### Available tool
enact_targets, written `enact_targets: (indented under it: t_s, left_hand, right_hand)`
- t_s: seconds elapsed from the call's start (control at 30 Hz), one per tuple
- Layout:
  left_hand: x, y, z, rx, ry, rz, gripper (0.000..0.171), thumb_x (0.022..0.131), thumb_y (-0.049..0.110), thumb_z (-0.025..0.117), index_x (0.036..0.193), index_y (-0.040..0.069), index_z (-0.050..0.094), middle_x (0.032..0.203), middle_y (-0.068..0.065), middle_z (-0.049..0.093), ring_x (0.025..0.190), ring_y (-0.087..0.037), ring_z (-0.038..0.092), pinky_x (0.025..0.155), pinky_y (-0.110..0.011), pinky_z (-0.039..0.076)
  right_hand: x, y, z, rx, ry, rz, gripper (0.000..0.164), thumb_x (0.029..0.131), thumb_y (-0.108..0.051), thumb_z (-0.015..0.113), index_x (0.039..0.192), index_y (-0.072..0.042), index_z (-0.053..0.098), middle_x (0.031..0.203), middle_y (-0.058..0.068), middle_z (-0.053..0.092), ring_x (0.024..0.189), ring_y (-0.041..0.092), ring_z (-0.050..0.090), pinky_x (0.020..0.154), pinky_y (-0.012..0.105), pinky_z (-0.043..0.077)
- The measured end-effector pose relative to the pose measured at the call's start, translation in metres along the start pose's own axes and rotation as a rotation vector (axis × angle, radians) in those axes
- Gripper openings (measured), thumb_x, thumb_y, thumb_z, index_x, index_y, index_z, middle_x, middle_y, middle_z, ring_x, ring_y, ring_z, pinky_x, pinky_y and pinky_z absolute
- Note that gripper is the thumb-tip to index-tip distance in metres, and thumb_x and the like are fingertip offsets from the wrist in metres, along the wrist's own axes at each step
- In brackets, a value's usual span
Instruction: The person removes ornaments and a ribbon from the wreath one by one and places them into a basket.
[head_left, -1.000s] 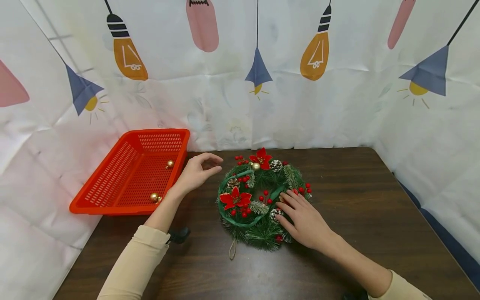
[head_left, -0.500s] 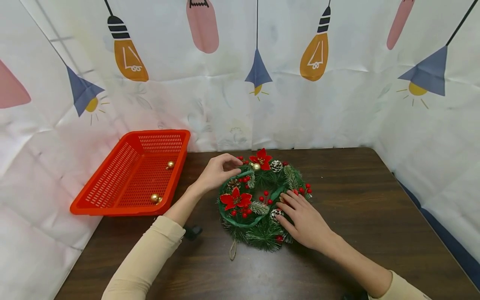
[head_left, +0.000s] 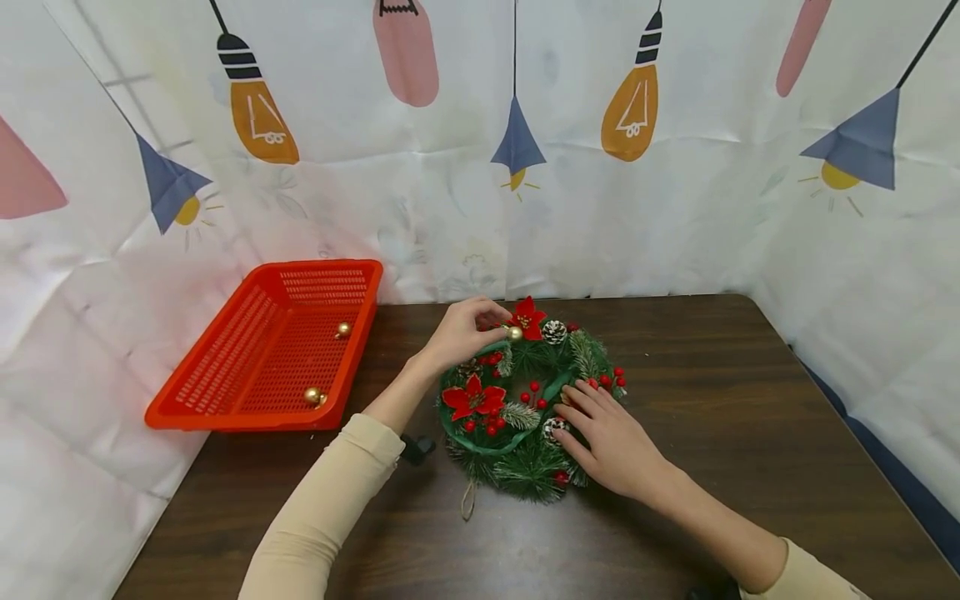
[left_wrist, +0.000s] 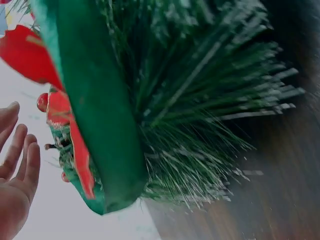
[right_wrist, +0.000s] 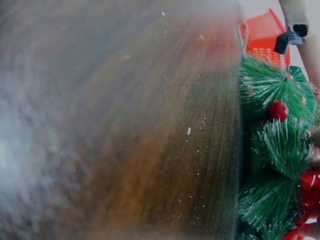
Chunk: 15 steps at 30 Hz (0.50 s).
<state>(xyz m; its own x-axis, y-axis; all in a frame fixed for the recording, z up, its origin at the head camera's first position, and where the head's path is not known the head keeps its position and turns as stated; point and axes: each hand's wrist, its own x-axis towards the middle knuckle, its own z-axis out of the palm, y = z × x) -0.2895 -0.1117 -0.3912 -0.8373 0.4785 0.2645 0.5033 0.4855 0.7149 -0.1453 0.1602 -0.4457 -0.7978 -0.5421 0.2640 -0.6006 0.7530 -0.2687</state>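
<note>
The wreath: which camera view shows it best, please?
The head view: nearly the whole wreath shows, though the left hand and right hand cover parts. Left wrist view shows one part close up; right wrist, a section at right.

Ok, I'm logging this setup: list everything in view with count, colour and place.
Table: one, brown, centre and foreground
Basket: one, red-orange, on table, left
Wreath: one, green, mid-table
Baubles: at least three, gold, in basket and on wreath
Poinsettias: at least two, red, on wreath
Pinecones: at least three, brown and white, on wreath
Berries: many, red, on wreath
Ribbon: one, green, on wreath
Loop: one, tan, wreath's near edge
Cloth: one or more, white, lamp-printed, behind table
Strip: one, dark blue, table's right edge
Device: one clear, black, left wrist
Sleeves: two, cream, on forearms
Left hand: one, at wreath's bauble, contact unclear
Right hand: one, on wreath's right side
</note>
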Motion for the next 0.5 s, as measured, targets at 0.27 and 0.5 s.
enact_targets:
  t_s: [0.27,0.5]
  left_hand:
    - [0.005,0.001,0.005,0.043,0.004,-0.004,0.026,0.096,0.012,0.075,0.121,0.003,0.073,0.122,-0.006,0.066,0.108,-0.030,0.064,0.090,-0.041,0.054]
    - [0.009,-0.002,0.011,0.060,-0.015,-0.007,0.026,0.095,0.012,0.076,0.120,0.005,0.074,0.121,-0.005,0.066,0.104,-0.025,0.064,0.091,-0.039,0.054]
  right_hand:
    - [0.000,-0.001,0.000,0.004,0.003,0.000,0.050,0.104,-0.041,0.060,0.136,-0.004,0.066,0.150,0.020,0.051,0.147,0.040,0.035,0.117,0.060,0.028]
    - [0.000,-0.001,0.000,0.000,0.008,0.002,0.050,0.104,-0.042,0.060,0.136,-0.004,0.066,0.150,0.019,0.051,0.146,0.040,0.036,0.117,0.060,0.028]
